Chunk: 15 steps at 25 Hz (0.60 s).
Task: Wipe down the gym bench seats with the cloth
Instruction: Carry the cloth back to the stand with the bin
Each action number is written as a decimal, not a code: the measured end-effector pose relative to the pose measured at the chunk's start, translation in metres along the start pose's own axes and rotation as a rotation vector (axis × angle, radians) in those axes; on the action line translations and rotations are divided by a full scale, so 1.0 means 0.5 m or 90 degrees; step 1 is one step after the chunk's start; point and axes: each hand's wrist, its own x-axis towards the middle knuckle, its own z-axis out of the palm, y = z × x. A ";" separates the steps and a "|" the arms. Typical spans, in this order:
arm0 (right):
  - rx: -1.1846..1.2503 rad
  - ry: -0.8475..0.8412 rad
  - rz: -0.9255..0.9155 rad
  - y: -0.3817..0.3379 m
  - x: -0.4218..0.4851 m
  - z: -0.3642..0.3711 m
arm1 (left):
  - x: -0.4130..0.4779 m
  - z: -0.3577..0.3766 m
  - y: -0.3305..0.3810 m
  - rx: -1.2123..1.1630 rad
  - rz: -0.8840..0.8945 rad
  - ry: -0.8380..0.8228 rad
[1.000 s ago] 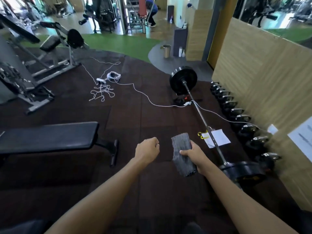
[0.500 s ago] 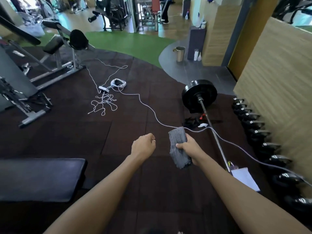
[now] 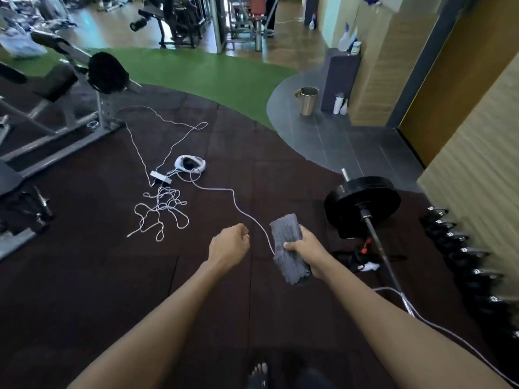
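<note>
right hand [image 3: 307, 249] fingers clamping folded grey cloth [image 3: 289, 248], frame centre | left hand [image 3: 228, 246] curling into loose empty fist | barbell [image 3: 365, 209] lying on floor, centre-right

My right hand [image 3: 306, 249] covers the middle of the cloth [image 3: 289, 249]. My forearm hides part of the barbell [image 3: 373, 228] and its far plate. The incline bench [image 3: 53, 82] runs off the left edge. The machines [image 3: 174, 21] at the top are blurred, the bottles' [image 3: 348, 42] labels unreadable.
</note>
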 end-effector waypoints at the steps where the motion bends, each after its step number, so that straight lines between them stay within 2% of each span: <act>1: 0.007 0.001 0.003 -0.044 0.054 0.004 | 0.068 -0.026 -0.002 0.000 0.003 -0.005; 15: 0.036 0.061 -0.003 -0.576 1.044 -0.045 | 1.162 -0.247 0.053 0.033 0.018 -0.032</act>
